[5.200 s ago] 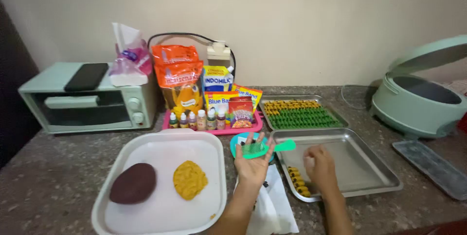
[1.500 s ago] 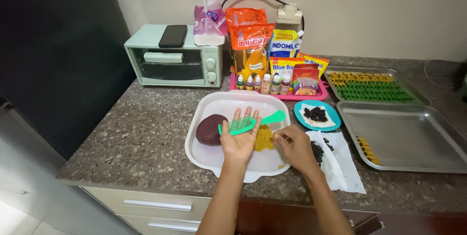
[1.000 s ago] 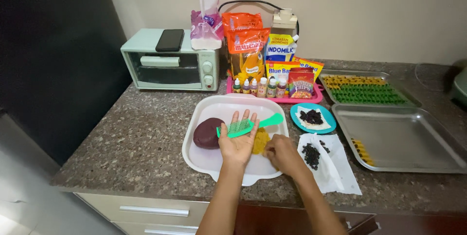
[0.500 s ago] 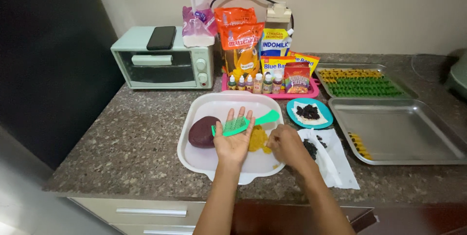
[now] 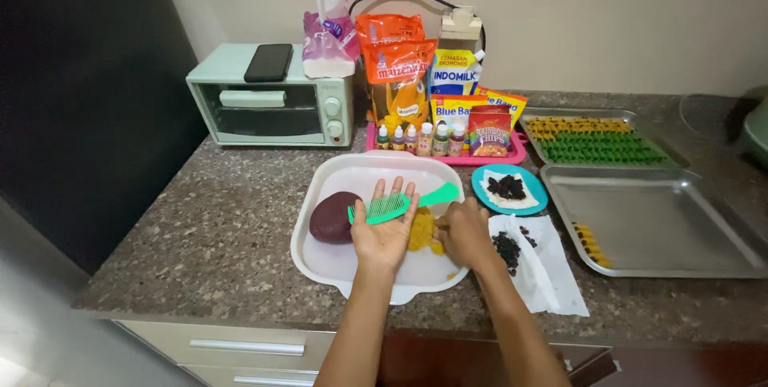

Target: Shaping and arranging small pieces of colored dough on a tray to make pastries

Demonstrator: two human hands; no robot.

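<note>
Left hand [image 5: 384, 235], palm up and unclenched, carries a comb [image 5: 400, 205] over the tray [image 5: 336, 263]; at 3 o'clock, right hand [image 5: 464, 235] pinches yellow dough [image 5: 422, 231].

Two bare forearms, no sleeves, no rings or watch on either hand [image 5: 386, 235]

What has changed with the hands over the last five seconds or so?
The right hand left the steel baking tray and moved left to the yellow dough on the white tray, which it now touches. The left hand stayed palm up with the green comb lying across its fingers. The dark red dough ball is unmoved.
</note>
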